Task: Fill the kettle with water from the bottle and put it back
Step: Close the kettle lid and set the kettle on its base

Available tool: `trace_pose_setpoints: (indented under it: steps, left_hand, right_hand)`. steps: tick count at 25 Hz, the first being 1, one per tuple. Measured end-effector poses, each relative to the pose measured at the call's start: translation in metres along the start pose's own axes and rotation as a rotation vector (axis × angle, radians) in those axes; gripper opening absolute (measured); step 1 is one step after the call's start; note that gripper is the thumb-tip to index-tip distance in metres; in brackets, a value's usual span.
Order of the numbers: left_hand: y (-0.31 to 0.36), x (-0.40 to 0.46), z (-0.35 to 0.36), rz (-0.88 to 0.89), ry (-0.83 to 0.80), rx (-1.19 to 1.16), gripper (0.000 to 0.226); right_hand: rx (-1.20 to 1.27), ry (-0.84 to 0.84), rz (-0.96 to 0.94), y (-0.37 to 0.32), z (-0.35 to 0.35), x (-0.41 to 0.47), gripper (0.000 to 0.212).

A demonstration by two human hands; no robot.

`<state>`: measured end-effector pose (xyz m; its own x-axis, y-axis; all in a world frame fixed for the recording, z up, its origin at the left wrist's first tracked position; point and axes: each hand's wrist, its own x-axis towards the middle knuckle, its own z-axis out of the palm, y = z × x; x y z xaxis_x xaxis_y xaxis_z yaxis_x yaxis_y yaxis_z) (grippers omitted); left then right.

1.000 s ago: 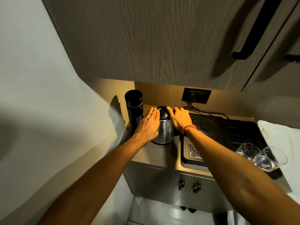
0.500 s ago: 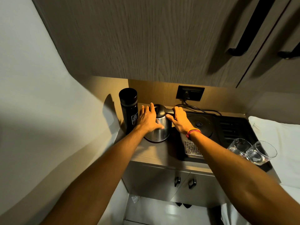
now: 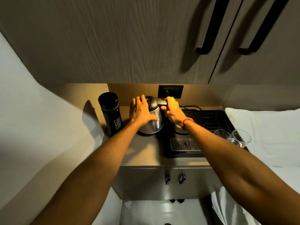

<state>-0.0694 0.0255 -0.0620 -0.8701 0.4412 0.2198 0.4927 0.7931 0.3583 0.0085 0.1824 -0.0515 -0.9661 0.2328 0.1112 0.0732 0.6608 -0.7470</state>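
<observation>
A steel kettle (image 3: pixel 154 125) with a black lid and handle stands on the wooden counter (image 3: pixel 146 153), left of its black tray. My right hand (image 3: pixel 172 111) is closed around the kettle's black handle. My left hand (image 3: pixel 141 111) lies flat against the kettle's left side, fingers spread up toward the lid. A tall black bottle (image 3: pixel 111 112) with a white label stands capped just left of the kettle, untouched. The kettle's round base (image 3: pixel 180 131) on the tray is partly hidden behind my right wrist.
The black tray (image 3: pixel 211 120) holds a metal drip grille (image 3: pixel 185 144) and two empty glasses (image 3: pixel 232 138) at its right edge. A wall socket (image 3: pixel 170 91) with a cable sits behind. Cabinet doors hang overhead; white bedding lies to the right.
My right hand has shifted from the kettle's lid to a closed grip on the handle. My left hand stays pressed on the kettle's side. The camera view has moved slightly.
</observation>
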Motion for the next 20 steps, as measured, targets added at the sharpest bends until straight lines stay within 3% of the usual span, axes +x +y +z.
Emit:
trace_pose_setpoints:
  steps: [3, 9, 20]
  left_hand:
    - [0.029, 0.015, -0.004, 0.066, 0.004, -0.068, 0.123]
    - [0.092, 0.028, 0.018, 0.113, -0.018, -0.145, 0.121]
    - [0.151, 0.047, 0.059, 0.166, 0.039, 0.046, 0.124]
  right_hand:
    - [-0.132, 0.117, 0.012, 0.018, -0.028, 0.01, 0.016]
    - [-0.168, 0.161, 0.059, 0.063, -0.085, 0.012, 0.021]
    - [-0.114, 0.066, 0.102, 0.119, -0.137, 0.018, 0.022]
